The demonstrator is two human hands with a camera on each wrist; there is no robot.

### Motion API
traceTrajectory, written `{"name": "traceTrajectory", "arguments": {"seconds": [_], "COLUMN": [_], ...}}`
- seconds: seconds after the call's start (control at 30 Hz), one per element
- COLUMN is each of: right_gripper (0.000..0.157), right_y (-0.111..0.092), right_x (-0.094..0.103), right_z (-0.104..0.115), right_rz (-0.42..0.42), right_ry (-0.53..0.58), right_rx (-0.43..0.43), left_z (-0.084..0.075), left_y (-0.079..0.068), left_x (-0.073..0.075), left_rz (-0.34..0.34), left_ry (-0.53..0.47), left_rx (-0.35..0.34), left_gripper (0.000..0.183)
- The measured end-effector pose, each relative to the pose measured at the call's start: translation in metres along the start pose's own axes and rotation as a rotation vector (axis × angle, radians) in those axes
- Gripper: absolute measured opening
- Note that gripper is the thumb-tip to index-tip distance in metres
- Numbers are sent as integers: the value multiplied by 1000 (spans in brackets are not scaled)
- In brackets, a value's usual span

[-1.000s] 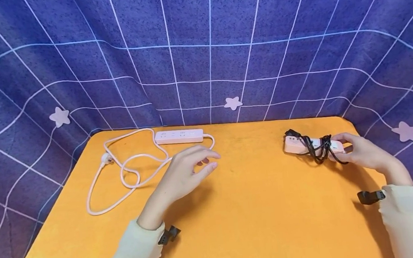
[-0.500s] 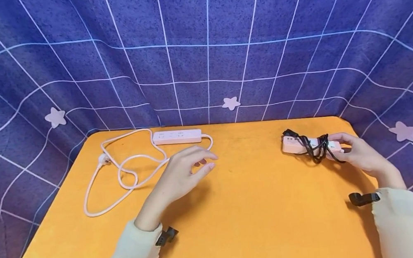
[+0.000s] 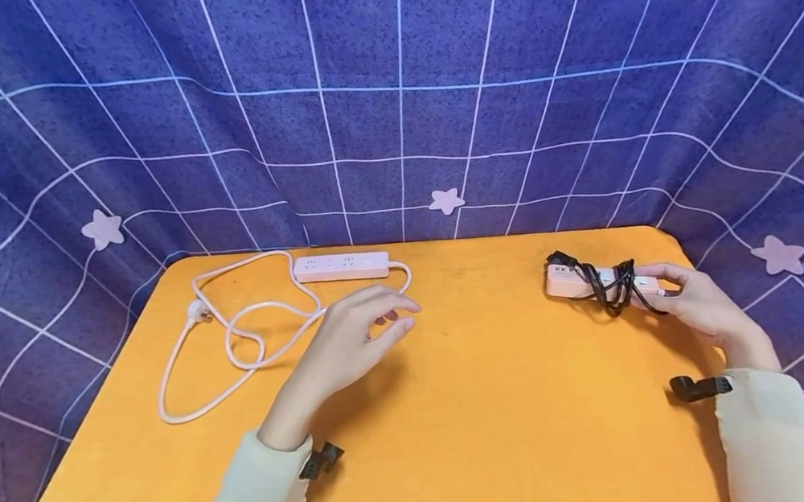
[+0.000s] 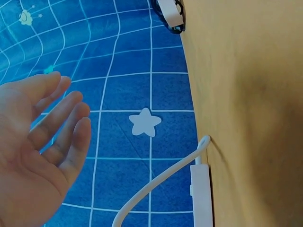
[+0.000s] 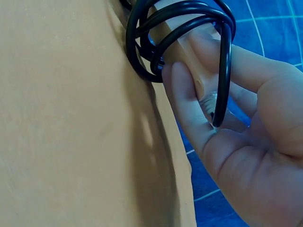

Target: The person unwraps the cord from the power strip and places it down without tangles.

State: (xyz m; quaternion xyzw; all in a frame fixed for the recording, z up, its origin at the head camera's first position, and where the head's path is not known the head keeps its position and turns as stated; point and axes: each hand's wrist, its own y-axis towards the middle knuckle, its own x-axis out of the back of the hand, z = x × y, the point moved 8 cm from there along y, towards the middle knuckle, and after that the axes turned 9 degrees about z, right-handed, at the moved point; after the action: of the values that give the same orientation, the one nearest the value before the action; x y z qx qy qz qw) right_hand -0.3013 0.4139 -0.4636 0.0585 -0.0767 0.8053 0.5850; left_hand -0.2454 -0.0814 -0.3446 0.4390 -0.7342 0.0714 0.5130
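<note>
At the right of the table, my right hand (image 3: 698, 307) grips the end of a pink power strip (image 3: 568, 280) between thumb and fingers. A black cord (image 3: 619, 286) is wound round that strip, and its plug (image 3: 560, 258) lies at the strip's far left end. In the right wrist view, loops of the black cord (image 5: 180, 23) pass close over the fingers. My left hand (image 3: 352, 336) hovers over the table with relaxed fingers and holds nothing. Behind it, a second pink power strip (image 3: 341, 267) lies near the back edge, its pale cord (image 3: 187, 360) loosely looped to the left.
The pale cord's plug (image 3: 198, 310) lies at the left of the orange table (image 3: 504, 403). A blue curtain (image 3: 359, 109) with white grid lines and stars hangs right behind the table and round its sides. Small dark devices (image 3: 699, 388) sit on both cuffs.
The whole scene has shifted slightly left in the head view. My right hand stays on the strip with the black cord, and my left hand keeps its pose.
</note>
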Motion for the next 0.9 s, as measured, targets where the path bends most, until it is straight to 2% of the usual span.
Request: {"name": "traceTrajectory", "arguments": {"seconds": [0.2, 0.3, 0.43, 0.67, 0.9], "right_gripper": [40, 39, 40, 44, 49], "right_y": [-2, -1, 1, 3, 8], "right_x": [-1, -1, -3, -7, -15], "right_z": [0, -1, -5, -6, -4], "right_rz": [-4, -4, 18, 60, 103], "right_ry": [72, 80, 144, 267, 366], "right_rx": [30, 31, 44, 107, 184], "left_z": [1, 0, -1, 0, 4], "left_y": [0, 0, 0, 0, -2], "left_x": [0, 0, 1, 1, -1], "left_rz": [-5, -6, -8, -3, 9], "left_ry": [-5, -3, -1, -16, -9], "left_rx": [-4, -5, -10, -21, 5], "left_gripper": [15, 14, 14, 14, 14]}}
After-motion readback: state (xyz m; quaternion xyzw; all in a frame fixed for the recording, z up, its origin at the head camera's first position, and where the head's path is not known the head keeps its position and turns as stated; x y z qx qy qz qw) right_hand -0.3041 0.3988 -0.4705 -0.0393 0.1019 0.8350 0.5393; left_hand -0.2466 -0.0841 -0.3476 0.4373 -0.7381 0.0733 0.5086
